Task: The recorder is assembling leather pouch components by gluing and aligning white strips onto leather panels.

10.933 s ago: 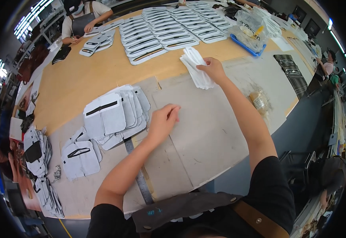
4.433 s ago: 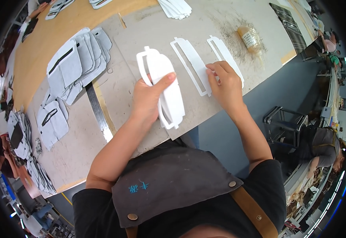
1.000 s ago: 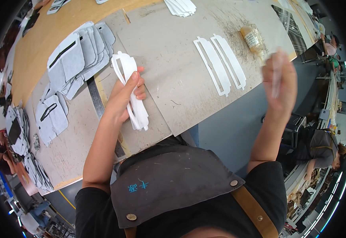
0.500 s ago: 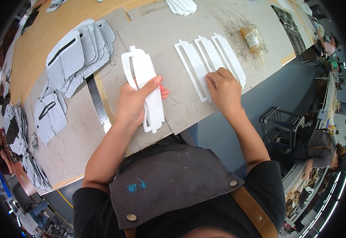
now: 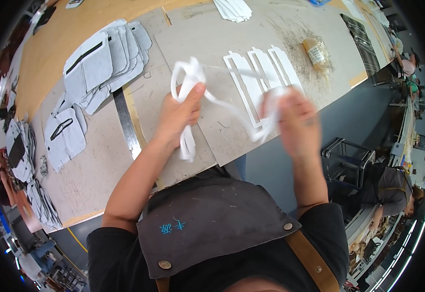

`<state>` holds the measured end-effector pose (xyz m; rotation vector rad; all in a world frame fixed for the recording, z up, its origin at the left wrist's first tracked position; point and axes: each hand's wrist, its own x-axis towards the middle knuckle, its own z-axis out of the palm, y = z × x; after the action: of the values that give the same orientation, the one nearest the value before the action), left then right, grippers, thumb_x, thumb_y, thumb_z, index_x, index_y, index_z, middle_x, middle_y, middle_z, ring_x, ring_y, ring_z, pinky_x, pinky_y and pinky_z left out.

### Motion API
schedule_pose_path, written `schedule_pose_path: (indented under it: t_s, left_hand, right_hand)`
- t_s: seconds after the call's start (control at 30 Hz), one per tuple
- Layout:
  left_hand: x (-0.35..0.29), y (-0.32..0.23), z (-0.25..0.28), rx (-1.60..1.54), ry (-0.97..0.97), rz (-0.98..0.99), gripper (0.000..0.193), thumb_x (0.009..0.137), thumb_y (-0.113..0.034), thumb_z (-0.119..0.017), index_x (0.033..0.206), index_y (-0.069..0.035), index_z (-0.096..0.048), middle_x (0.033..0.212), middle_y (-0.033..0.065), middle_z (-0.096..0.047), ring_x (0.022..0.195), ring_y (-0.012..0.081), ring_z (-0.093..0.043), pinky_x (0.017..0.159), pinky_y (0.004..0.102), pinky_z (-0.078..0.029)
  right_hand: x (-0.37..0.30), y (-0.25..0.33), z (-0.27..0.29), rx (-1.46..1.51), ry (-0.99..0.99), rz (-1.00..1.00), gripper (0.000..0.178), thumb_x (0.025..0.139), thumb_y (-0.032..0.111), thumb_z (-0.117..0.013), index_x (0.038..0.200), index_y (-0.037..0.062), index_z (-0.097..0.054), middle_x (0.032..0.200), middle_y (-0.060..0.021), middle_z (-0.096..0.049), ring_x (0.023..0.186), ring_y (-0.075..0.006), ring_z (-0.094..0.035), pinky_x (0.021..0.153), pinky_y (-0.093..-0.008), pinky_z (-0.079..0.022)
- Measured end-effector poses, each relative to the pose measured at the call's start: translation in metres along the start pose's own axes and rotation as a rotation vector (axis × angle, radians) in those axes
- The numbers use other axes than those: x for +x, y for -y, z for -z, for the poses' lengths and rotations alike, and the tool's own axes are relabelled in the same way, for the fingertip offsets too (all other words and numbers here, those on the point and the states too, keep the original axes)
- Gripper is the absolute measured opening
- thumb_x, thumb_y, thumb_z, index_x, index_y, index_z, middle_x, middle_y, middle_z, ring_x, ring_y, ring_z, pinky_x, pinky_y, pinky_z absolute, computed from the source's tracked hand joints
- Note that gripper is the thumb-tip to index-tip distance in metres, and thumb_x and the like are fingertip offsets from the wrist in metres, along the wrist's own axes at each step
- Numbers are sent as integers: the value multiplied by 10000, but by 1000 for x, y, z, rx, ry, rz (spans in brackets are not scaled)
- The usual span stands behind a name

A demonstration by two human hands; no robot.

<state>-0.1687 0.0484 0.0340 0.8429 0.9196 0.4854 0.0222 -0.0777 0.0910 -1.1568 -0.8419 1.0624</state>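
Observation:
My left hand [image 5: 183,116] is closed round a bundle of thin white cut-out pieces [image 5: 189,73], bent and bunched above and below the fist. Out to the right, my right hand [image 5: 299,121], smeared by motion, grips a blurred white cut-out piece [image 5: 261,135]. Its narrow strips stretch through the air back toward the left hand's bundle; whether they are still joined to it is too blurred to tell. Beneath and behind that piece, several flat white cut-out pieces [image 5: 243,70] with long slots lie side by side on the table's grey board [image 5: 217,131].
Grey-white fabric panels [image 5: 88,73] with dark slots are piled at left, beside a metal ruler [image 5: 124,121]. More white pieces [image 5: 233,9] lie at the far side. A wrapped yellowish bottle [image 5: 316,54] and plaid cloth [image 5: 361,44] are at right. A dark stool [image 5: 346,160] stands beyond the edge.
My right hand has lifted off the laid-out pieces, closed on a white piece, and swung to the right. The bundle in my left hand has become bent and bunched.

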Motion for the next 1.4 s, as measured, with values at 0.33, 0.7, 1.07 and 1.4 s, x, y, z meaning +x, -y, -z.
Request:
schedule_pose_path:
  t_s: [0.33, 0.7, 1.07, 1.4]
  left_hand:
    - [91, -60, 14, 73, -135, -363, 373, 871, -134, -640, 1163, 56, -507, 958, 146, -635, 781, 220, -647, 679, 342, -538]
    - [117, -44, 10, 1091, -182, -1157, 429, 890, -203, -606, 1279, -39, -528, 1320, 155, -519, 1229, 338, -478, 1043, 378, -375]
    - [41, 24, -18, 1638, 180, -898, 629, 927, -376, -531, 1432, -46, -354, 1527, 123, -282, 1425, 281, -224, 1163, 453, -165]
    - [86, 16, -68, 1542, 144, -1066, 721, 942, -536, -426, 1458, -47, -307, 1536, 138, -256, 1438, 268, -191, 1160, 505, -118]
  right_hand:
    - [23, -10, 10, -229, -178, -115, 313, 834, 18, -692, 1124, -10, -578, 721, 13, -624, 633, -26, -556, 541, -180, -425]
    - [4, -62, -1, -854, -62, -70, 181, 794, 27, -710, 972, -1, -692, 680, -35, -567, 557, -92, -522, 521, -250, -445]
    - [1, -56, 4, -1216, 9, 245, 146, 790, 41, -665, 931, 23, -699, 731, -114, -594, 616, -259, -599, 557, -333, -470]
    - [108, -52, 107, -1493, -100, 662, 366, 940, 164, -500, 1270, 9, -533, 1358, -185, -493, 1274, -310, -458, 1039, -419, -367]
